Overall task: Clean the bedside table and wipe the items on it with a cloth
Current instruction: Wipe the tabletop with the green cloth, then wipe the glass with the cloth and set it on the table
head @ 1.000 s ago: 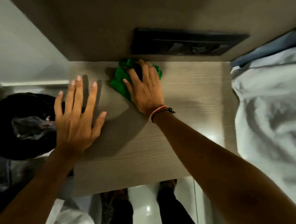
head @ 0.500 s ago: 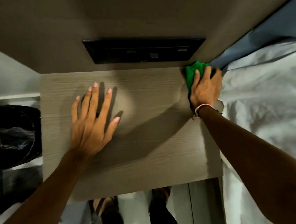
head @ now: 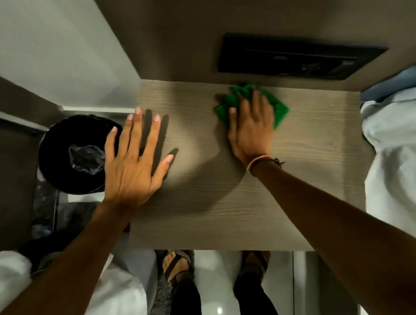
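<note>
The bedside table (head: 228, 204) has a pale wood-grain top with nothing standing on it. My right hand (head: 251, 128) presses flat on a green cloth (head: 280, 110) at the back of the top, just below the wall panel; the cloth sticks out on both sides of my fingers. My left hand (head: 132, 166) rests palm down with fingers spread at the table's left edge, holding nothing. A thin band circles my right wrist.
A black bin (head: 64, 152) with a crumpled clear bag inside stands on the floor left of the table. White bedding (head: 400, 159) lies along the right edge. A dark switch panel (head: 293, 56) is set in the wall behind. My feet (head: 176, 267) show below the front edge.
My right hand has slid the green cloth left, from the back right corner by the bedding to the back middle of the top. My left hand stays spread near the left side.
</note>
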Tool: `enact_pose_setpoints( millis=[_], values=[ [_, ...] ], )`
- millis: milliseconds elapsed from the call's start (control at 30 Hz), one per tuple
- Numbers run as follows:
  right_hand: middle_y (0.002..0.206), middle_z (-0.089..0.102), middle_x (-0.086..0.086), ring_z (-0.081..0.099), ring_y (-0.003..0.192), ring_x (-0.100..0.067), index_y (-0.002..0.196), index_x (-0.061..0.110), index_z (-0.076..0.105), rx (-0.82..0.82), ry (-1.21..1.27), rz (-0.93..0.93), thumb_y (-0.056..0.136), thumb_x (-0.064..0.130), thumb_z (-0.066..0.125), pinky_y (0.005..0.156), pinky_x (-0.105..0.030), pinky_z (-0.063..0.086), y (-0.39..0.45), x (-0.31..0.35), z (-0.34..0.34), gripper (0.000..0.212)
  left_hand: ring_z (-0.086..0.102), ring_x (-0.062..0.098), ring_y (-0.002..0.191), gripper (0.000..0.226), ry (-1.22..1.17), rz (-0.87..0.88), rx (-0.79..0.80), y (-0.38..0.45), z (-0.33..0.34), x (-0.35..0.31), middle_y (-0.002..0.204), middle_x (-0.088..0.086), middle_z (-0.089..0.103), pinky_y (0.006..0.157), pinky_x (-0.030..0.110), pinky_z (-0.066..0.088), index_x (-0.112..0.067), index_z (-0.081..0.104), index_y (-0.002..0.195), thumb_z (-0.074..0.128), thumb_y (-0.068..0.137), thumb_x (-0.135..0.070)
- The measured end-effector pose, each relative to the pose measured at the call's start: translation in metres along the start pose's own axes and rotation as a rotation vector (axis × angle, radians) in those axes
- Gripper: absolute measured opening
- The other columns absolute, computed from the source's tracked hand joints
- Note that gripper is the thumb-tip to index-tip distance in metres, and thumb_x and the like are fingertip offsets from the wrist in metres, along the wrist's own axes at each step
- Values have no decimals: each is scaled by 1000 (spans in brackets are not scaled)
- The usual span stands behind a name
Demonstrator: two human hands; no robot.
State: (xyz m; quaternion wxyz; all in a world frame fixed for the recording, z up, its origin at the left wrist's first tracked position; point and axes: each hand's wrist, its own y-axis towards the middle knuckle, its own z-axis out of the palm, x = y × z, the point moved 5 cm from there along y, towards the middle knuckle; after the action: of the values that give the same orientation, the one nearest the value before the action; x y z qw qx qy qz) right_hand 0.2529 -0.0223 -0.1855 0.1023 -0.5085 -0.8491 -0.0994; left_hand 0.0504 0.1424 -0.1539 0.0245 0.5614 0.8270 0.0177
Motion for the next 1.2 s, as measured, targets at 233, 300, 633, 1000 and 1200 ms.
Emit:
enact_pose_setpoints(
  millis=[233,300,633,1000,1200],
  values=[
    [161,40,-14,38,150,-31,149,16,50,187,-51,-616,104,43,37,122,-46,26,-30,132,36,55,18,33,157,73,23,-31,-6,-19,-11,65,169,20,13,123,56,20,-20,8,163,15,103,-62],
    [164,34,-15,32,153,-30,155,15,42,251,-71,-742,104,45,38,125,-45,20,-42,129,35,59,17,33,157,74,15,-35,15,-22,-16,69,169,20,13,123,57,21,-19,10,163,13,103,-62],
    [165,27,-22,24,156,-34,156,16,38,-10,37,-247,103,46,43,127,-52,18,-54,66,-103,62,28,41,151,70,-44,234,-80,44,-115,-29,167,24,18,119,59,27,-16,14,162,20,105,-56],
    [167,25,-20,20,157,-36,157,23,37,-556,-228,603,100,58,39,123,-59,18,-190,-295,-393,67,27,36,154,69,-281,811,-396,77,-233,-442,168,21,19,122,56,23,-19,17,162,25,104,-56],
    [170,0,-24,1,159,-40,164,29,9,-424,-212,1227,98,62,38,123,-61,13,-344,-442,-394,79,20,34,156,71,-325,1101,-330,-7,-223,-628,167,23,18,123,57,23,-17,18,162,25,105,-59]
  ],
)
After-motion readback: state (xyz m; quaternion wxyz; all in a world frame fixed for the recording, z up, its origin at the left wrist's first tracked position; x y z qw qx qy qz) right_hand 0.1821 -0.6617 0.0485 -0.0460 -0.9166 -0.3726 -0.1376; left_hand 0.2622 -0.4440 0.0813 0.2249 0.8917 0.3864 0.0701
